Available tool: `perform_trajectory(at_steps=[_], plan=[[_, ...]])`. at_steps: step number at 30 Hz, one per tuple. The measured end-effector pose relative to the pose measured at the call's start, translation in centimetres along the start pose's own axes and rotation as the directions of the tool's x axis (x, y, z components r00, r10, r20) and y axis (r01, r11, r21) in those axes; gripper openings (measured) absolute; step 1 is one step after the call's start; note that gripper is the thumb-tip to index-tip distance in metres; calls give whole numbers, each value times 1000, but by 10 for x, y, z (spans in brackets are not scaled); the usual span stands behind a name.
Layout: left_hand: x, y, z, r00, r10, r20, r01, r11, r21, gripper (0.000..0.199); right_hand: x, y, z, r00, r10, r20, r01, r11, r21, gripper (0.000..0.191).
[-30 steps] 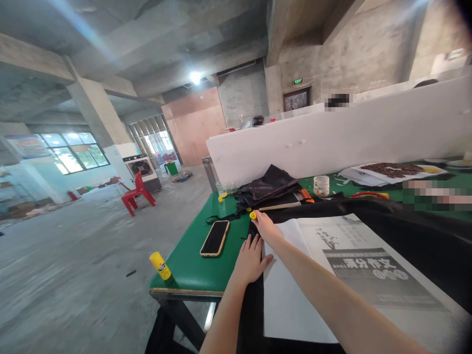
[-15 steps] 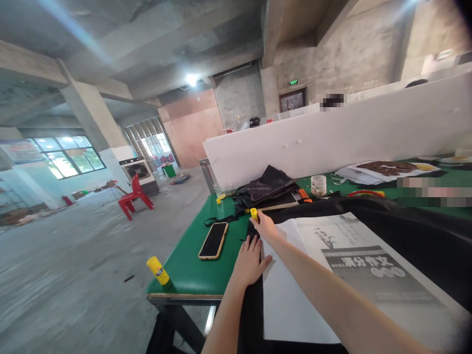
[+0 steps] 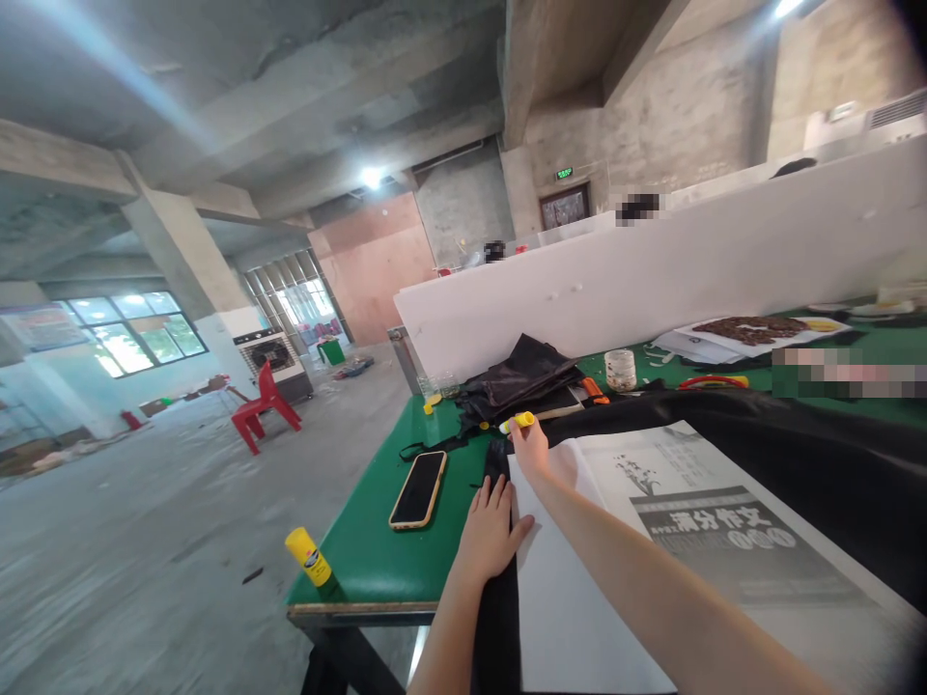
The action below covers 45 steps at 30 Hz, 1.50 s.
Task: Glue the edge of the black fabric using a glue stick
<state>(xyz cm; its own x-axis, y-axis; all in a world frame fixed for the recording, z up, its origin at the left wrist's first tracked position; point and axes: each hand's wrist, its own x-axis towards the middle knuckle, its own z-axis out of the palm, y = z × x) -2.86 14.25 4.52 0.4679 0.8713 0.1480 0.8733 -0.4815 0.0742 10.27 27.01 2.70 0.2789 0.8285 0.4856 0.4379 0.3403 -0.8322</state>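
Note:
My right hand [image 3: 529,448] is closed round a small yellow glue stick [image 3: 517,423], which tilts nearly level above the upper left corner of the printed paper [image 3: 706,531]. My left hand [image 3: 493,529] lies flat with fingers stretched over the edge of the black sheet [image 3: 499,637], its thumb touching the left edge of the paper. The paper is a large folded sheet with a grey printed cover, lying on the black material. Another, larger yellow glue stick [image 3: 309,556] stands upright at the table's near left corner.
A phone [image 3: 418,490] lies on the green table [image 3: 369,569] left of my hands. Beyond are folded black material [image 3: 525,372], an orange cutter [image 3: 595,391] and a glass jar [image 3: 620,371]. A white partition [image 3: 652,261] borders the far side; a person's blurred hand shows at right.
My right hand has tipped the glue stick from upright to nearly level, its open end now pointing right. My left hand stays in place. The camera view has shifted slightly.

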Motion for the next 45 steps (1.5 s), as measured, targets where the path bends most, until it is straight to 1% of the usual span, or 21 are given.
perform_trajectory(at_steps=[1,3,6,7,9,11,13,15,17,18,20,23,25,27,30,33,35,37,41,45], plan=[[0,0,0,1000,0,2,0,1000,0,68,-1,1,2,1000,7,23,-7,1000,0,38],[0,0,1,1000,-2,-2,2,1000,-3,68,-3,1,6,994,-17,111,17,1000,-1,33],[1,0,1,1000,-7,-6,7,1000,-11,67,-8,0,14,962,-94,257,98,995,-3,27],[1,0,1,1000,-7,-7,7,1000,-13,67,-9,-1,16,951,-116,288,121,993,-2,25],[0,1,0,1000,-5,-9,5,1000,-18,68,-9,-3,18,938,-145,314,151,988,4,24],[0,1,-1,1000,-5,-6,5,1000,-21,68,-8,-5,16,943,-162,290,164,986,17,25],[-1,1,-2,1000,-8,0,8,1000,-15,67,-6,-7,11,962,-159,220,157,987,28,29],[-1,1,-2,1000,-10,7,10,1000,0,67,-4,-8,5,982,-127,138,124,992,29,33],[-1,1,-2,1000,-5,7,5,1000,10,67,-3,-8,2,993,-80,91,79,997,16,36],[-1,1,-2,1000,-1,6,1,1000,10,67,-3,-8,1,994,-62,91,62,998,6,37],[-1,1,-2,1000,1,0,-1,1000,3,68,-4,-7,4,988,-55,141,58,998,-17,34],[-1,2,-2,1000,-9,-1,9,1000,-10,68,-7,-9,13,963,-83,256,98,994,-48,27],[-1,2,-3,1000,-16,7,16,1000,-9,68,-8,-11,17,954,-99,284,120,991,-59,25],[-1,3,-4,1000,-20,22,20,1000,-1,68,-8,-13,17,956,-112,271,131,990,-53,25],[-1,3,-5,999,-22,31,21,1000,6,68,-5,-13,10,976,-112,186,118,993,-21,29],[-1,2,-4,1000,-13,18,13,1000,2,68,-1,-8,3,996,-50,69,51,999,-16,34],[-1,2,-3,1000,-9,11,9,1000,-4,68,0,-5,2,999,-4,37,5,999,-33,36],[0,1,-3,1000,-9,7,9,1000,-8,68,0,-3,4,998,7,61,-3,998,-58,32],[0,2,-3,1000,-14,17,14,1000,-7,67,-5,-6,13,988,-60,145,74,993,-89,24],[0,3,-4,1000,-10,7,10,1000,-6,67,-8,-10,13,982,-115,152,125,990,-62,21]])
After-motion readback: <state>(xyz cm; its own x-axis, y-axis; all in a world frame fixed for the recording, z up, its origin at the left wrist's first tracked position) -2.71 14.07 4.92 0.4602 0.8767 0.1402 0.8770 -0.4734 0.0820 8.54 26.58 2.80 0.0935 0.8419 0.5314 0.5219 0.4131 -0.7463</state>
